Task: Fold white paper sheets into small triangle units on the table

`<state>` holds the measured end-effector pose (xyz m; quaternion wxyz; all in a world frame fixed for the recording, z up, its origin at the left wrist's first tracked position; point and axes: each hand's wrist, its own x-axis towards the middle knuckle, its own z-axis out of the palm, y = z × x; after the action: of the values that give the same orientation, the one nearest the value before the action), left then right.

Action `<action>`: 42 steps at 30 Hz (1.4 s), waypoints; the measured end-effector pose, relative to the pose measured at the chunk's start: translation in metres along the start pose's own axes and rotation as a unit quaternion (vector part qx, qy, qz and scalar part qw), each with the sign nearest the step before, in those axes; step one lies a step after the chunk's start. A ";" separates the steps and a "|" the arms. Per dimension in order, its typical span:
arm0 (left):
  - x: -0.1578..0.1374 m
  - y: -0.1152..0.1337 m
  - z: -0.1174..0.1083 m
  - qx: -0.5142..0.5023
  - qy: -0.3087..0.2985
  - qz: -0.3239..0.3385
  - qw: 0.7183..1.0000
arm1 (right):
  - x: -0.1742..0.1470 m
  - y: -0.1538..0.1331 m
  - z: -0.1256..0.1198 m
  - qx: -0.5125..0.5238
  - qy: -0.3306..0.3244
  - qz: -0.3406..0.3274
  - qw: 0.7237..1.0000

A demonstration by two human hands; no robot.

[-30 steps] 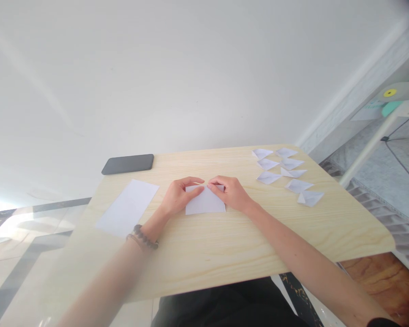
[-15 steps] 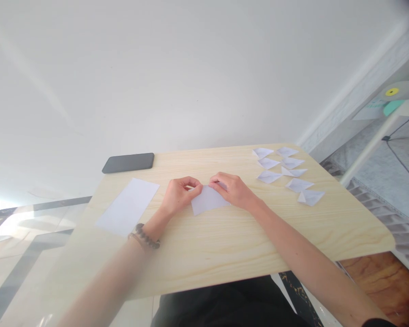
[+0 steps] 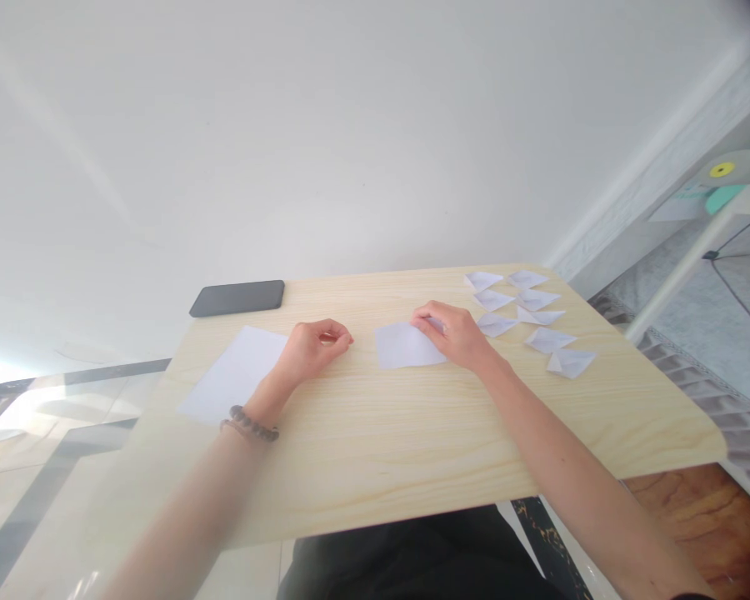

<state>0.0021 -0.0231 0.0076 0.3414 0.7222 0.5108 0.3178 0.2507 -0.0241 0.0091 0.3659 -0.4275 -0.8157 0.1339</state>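
My right hand (image 3: pixel 451 333) pinches the top edge of a small white sheet of paper (image 3: pixel 403 348) between thumb and fingers, just above the table middle. Part of the sheet's right side is hidden behind the hand. To the left, apart from that sheet, my left hand (image 3: pixel 316 346) has its thumb and fingertips pressed together with nothing visible in them. Its wrist wears a dark bead bracelet. A larger white sheet of paper (image 3: pixel 228 379) lies flat by the left wrist, partly covered by the hand and forearm.
Several small folded white paper pieces (image 3: pixel 550 339) lie in two columns at the table's right side. A dark phone (image 3: pixel 237 297) rests at the back left corner. The wooden table (image 3: pixel 362 467) meets a white wall behind; a white metal frame (image 3: pixel 681 267) stands beyond its right edge.
My left hand has let go of the small sheet and moved left. My right hand has shifted the sheet to the right and slightly away from me.
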 end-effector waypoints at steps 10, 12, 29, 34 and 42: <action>-0.004 0.022 0.023 -0.006 -0.023 0.040 0.999 | -0.001 -0.021 0.027 0.061 -0.024 -0.018 0.998; -0.005 0.023 0.025 0.011 -0.013 0.043 0.999 | -0.001 -0.024 0.029 0.074 -0.033 -0.021 0.997; -0.004 0.009 0.004 0.005 0.041 -0.022 0.999 | -0.001 -0.004 0.004 0.043 -0.045 0.045 0.997; -0.005 0.015 0.010 0.001 0.014 -0.004 1.000 | 0.000 -0.013 0.016 0.066 -0.068 0.053 0.994; -0.003 0.012 0.013 0.016 -0.001 0.026 1.000 | 0.001 -0.012 0.019 0.059 -0.067 0.023 0.996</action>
<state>0.0177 -0.0306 0.0095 0.3220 0.7412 0.4962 0.3174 0.2295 -0.0286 0.0030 0.3322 -0.4136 -0.8191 0.2181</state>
